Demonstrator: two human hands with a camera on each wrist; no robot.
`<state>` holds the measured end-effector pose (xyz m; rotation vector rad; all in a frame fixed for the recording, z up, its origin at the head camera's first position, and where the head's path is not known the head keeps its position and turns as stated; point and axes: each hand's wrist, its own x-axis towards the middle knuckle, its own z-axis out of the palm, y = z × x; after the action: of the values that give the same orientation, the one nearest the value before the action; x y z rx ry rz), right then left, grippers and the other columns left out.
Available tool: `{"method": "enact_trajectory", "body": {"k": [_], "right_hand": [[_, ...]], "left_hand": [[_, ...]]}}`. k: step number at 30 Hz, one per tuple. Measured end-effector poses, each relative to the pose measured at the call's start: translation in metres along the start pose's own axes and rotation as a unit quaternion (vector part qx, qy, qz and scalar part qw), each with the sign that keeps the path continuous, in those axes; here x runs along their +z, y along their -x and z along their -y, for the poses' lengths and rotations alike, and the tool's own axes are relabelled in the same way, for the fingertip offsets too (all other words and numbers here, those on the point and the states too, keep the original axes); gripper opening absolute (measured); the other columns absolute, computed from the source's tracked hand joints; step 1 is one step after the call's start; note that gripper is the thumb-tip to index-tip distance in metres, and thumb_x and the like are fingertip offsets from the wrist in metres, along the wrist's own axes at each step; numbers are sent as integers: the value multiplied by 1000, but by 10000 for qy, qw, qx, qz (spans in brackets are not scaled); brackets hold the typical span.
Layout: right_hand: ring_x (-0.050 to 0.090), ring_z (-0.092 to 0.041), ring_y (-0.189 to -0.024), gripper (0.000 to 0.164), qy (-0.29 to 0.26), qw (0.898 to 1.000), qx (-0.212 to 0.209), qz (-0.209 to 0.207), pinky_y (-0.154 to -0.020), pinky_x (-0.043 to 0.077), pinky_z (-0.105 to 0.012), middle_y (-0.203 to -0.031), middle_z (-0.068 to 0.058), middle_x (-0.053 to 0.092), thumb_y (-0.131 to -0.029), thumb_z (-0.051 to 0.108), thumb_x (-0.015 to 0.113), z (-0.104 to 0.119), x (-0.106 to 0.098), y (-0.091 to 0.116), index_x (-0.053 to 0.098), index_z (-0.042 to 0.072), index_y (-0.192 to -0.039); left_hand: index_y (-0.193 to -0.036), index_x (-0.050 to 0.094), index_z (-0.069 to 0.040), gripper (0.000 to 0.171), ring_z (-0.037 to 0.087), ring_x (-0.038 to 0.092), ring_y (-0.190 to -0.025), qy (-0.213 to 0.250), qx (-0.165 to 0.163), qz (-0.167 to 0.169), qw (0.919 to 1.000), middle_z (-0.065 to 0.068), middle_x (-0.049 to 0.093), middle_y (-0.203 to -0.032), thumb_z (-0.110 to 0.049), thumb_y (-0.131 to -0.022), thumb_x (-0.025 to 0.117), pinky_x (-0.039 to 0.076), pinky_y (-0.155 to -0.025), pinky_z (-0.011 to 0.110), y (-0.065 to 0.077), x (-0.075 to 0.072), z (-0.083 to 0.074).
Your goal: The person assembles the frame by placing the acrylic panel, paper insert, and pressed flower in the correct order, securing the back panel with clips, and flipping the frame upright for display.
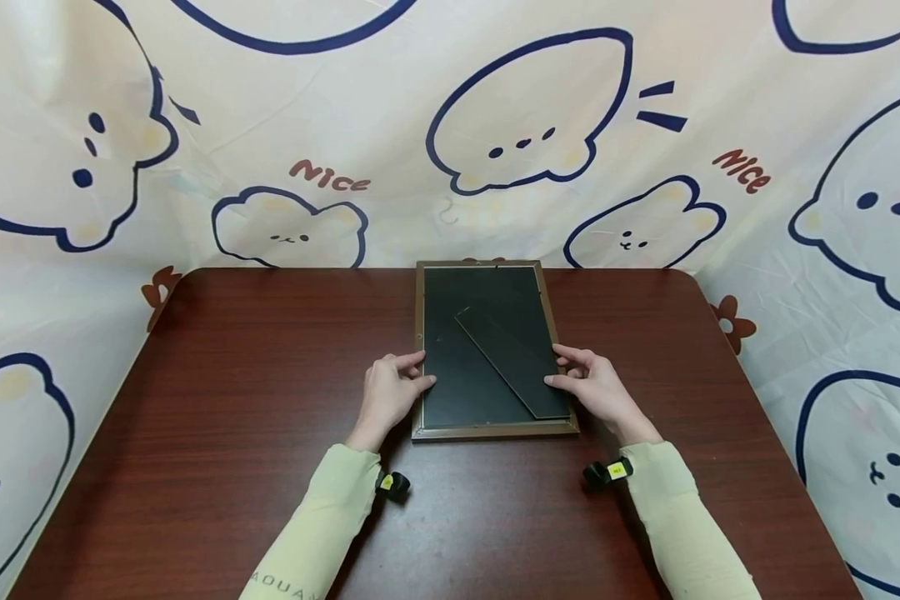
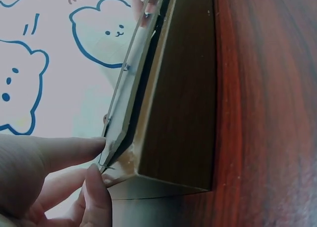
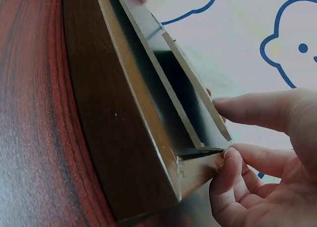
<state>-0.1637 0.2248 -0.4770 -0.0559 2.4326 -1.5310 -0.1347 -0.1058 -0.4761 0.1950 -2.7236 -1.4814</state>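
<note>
A picture frame (image 1: 495,432) with a brown rim lies face down at the table's far side. Its black backing board (image 1: 450,383) carries a black easel leg (image 1: 525,367) set at a slant. My left hand (image 1: 386,392) holds the frame's left side, thumb over the board and forefinger along the edge. On the opposite side my right hand (image 1: 596,387) grips with its thumb near the leg's lower end. In the right wrist view the easel leg (image 3: 195,86) shows raised off the board, the thumb touching its edge. The frame's front is hidden.
The dark red-brown wooden table (image 1: 270,358) has rounded far corners. Behind it and at both sides hangs a pale cloth (image 1: 397,117) printed with cartoon animals. Each wrist wears a black camera, one of them a wrist camera (image 1: 606,473) on the right.
</note>
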Motion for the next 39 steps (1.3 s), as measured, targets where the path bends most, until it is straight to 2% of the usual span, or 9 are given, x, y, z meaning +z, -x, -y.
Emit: {"method": "enact_trajectory", "body": {"k": [4,9,13,18,21,24,27,30,39], "right_hand": [[47,-25,-86,59,18,10000,-74,29,-71,41,-29,-126,-18,53,-91,12,77,0,1,0,56,6,-146],[45,-25,-80,55,309,9988,-378,24,-64,39,-28,-121,-16,54,-89,8,78,2,6,0,61,7,-141],[43,-25,-79,61,342,9983,-458,-66,-61,37,-28,-112,-14,50,-88,3,77,3,8,0,56,6,-145],[40,-20,-76,73,195,9984,-524,43,-62,36,-27,-99,-13,42,-88,0,77,-3,4,-4,43,3,-152],[39,-17,-71,83,215,9986,-465,143,-58,36,-25,-94,-13,41,-88,2,79,-6,1,-8,33,3,-158],[39,-15,-67,88,384,9982,-379,274,-55,35,-25,-92,-11,42,-89,7,80,-6,-2,-11,29,3,-160],[38,-14,-65,87,542,9974,-282,394,-54,35,-25,-90,-10,42,-90,12,80,-4,-3,-13,29,2,-159],[39,-15,-65,87,608,9969,-192,454,-54,35,-26,-89,-10,42,-90,13,80,-3,-4,-12,29,2,-159],[41,-17,-67,86,560,9976,8,405,-55,36,-25,-92,-11,43,-89,12,80,-7,-3,-10,31,6,-160]], "left_hand": [[-123,75,-7,44,16,62,-72,15,-17,47,10000,3,63,-84,-6,-81,86,49,-72,33,-1,0,1],[-127,73,-10,47,14,59,-66,123,-150,136,9997,1,61,-81,-3,-82,85,49,-70,33,-2,2,2],[-132,70,-12,53,15,60,-66,195,-178,180,9995,2,61,-83,-2,-82,84,49,-65,32,-3,3,1],[-140,62,-13,63,17,57,-64,231,-172,235,9993,5,59,-85,-2,-83,84,47,-61,32,-3,2,2],[-146,55,-13,71,18,56,-66,313,-247,272,9988,8,57,-91,-3,-83,84,46,-63,33,-5,1,2],[-150,50,-12,74,20,57,-76,268,-397,324,9983,11,56,-102,-6,-84,84,48,-70,35,-6,0,3],[-151,49,-8,74,22,59,-86,22,-493,411,9979,12,56,-115,-11,-85,84,51,-77,37,-7,-1,3],[-151,48,-4,74,23,58,-90,-196,-471,510,9974,13,57,-123,-13,-86,83,52,-78,38,-8,-1,3],[-153,44,-3,75,24,55,-91,-301,-391,619,9969,16,52,-132,-13,-89,81,49,-77,38,-4,0,2]]}}
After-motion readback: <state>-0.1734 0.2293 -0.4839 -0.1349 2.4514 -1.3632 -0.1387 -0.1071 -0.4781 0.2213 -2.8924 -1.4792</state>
